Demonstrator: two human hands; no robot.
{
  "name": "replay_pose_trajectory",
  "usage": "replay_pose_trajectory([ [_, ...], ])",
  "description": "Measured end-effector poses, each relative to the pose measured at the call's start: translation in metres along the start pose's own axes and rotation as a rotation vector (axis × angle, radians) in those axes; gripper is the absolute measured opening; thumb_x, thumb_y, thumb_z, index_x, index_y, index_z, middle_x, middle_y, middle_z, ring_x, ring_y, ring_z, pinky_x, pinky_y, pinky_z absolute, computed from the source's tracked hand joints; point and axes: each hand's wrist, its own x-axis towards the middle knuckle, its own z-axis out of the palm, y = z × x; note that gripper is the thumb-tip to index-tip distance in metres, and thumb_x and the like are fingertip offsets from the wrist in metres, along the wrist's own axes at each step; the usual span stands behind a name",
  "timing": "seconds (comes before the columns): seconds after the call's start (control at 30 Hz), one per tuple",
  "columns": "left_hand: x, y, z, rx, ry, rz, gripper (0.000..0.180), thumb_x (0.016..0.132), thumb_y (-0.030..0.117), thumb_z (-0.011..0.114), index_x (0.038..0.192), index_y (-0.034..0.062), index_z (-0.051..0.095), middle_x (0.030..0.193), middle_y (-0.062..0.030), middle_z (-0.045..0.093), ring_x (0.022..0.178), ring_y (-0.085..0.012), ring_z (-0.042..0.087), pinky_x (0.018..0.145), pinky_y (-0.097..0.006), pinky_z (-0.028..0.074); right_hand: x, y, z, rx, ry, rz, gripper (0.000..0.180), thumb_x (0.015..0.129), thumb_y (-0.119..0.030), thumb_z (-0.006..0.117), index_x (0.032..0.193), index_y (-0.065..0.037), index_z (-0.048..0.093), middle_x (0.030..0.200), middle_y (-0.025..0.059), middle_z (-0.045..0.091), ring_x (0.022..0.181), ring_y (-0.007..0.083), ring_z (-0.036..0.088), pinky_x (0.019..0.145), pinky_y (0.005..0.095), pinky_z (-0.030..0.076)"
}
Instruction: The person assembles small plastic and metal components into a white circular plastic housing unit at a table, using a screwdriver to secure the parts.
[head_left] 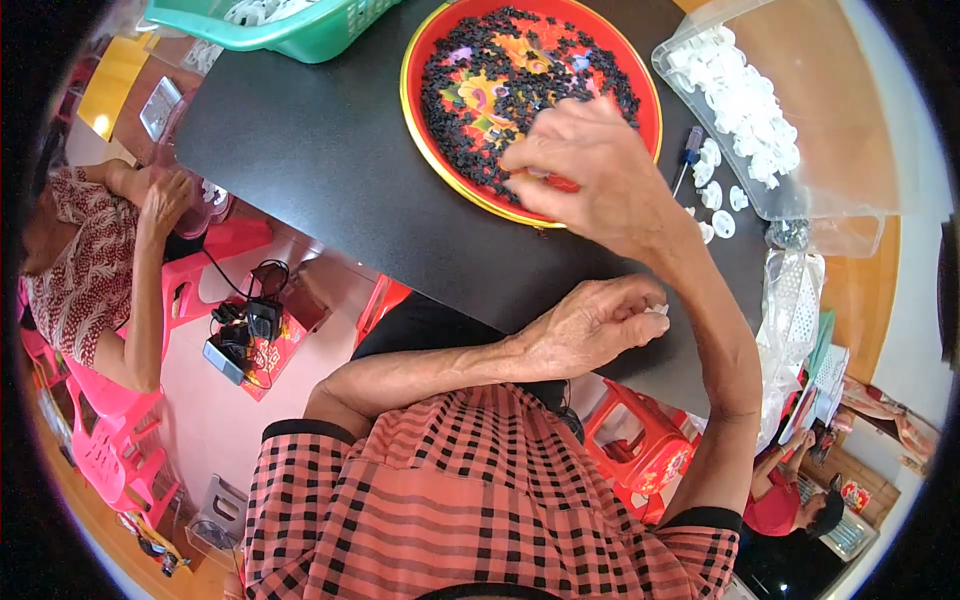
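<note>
Our right hand (590, 165) hovers over the red tray (640, 75) of small black parts (470, 95), fingertips pressed together, pinching one. Our left hand (590, 325) pinches a tiny white piece (658, 311) over the black desk (340, 150).

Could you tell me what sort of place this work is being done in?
Probably a home or small workshop doing hand assembly: a round red tray of small black parts, a clear bin of white plastic pieces, pink plastic stools.
</note>
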Motion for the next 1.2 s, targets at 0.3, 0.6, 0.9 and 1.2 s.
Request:
replay_pose_trajectory([
  [0.3, 0.0, 0.002, 0.0, 0.016, -0.005, -0.004, 0.024, 0.093, 0.016, 0.053, 0.11, -0.0009, 0.051, 0.093, -0.0087, 0.063, 0.085, -0.0118, 0.059, 0.074, -0.026, 0.049, -0.016, 0.019, -0.007, -0.06, 0.18, 0.17, 0.007, 0.071, -0.009, 0.066, 0.073, -0.008, 0.059, 0.064, 0.0019, 0.054, 0.062, 0.0193, 0.052, 0.062, 0.0328, 0.037],
  [0.6, 0.001, 0.0, 0.002, 0.022, 0.01, -0.016, 0.025, 0.093, 0.014, 0.052, 0.111, -0.0023, 0.05, 0.093, -0.0105, 0.062, 0.086, -0.013, 0.059, 0.075, -0.027, 0.049, -0.013, 0.007, 0.003, -0.041, 0.113, 0.119, 0.011, 0.076, -0.02, 0.063, 0.077, -0.009, 0.062, 0.072, 0.0047, 0.056, 0.074, 0.0219, 0.054, 0.067, 0.0378, 0.036],
  [0.9, 0.001, 0.001, 0.001, 0.038, 0.002, -0.023, 0.025, 0.092, 0.013, 0.052, 0.111, -0.0023, 0.05, 0.093, -0.0106, 0.062, 0.087, -0.0124, 0.059, 0.077, -0.026, 0.049, -0.012, 0.014, -0.006, -0.034, 0.043, 0.089, 0.011, 0.073, -0.011, 0.067, 0.081, -0.007, 0.062, 0.068, 0.002, 0.055, 0.069, 0.0196, 0.053, 0.067, 0.0324, 0.037],
  [1.2, 0.004, -0.008, 0.006, 0.003, 0.105, 0.104, 0.021, 0.087, 0.017, 0.059, 0.098, -0.001, 0.054, 0.069, -0.0053, 0.052, 0.064, -0.0092, 0.048, 0.059, -0.027, 0.044, -0.006, 0.01, -0.002, -0.067, 0.082, 0.028, 0.008, 0.075, -0.018, 0.063, 0.081, -0.012, 0.064, 0.077, 0.0018, 0.057, 0.077, 0.0199, 0.053, 0.069, 0.0358, 0.035],
])
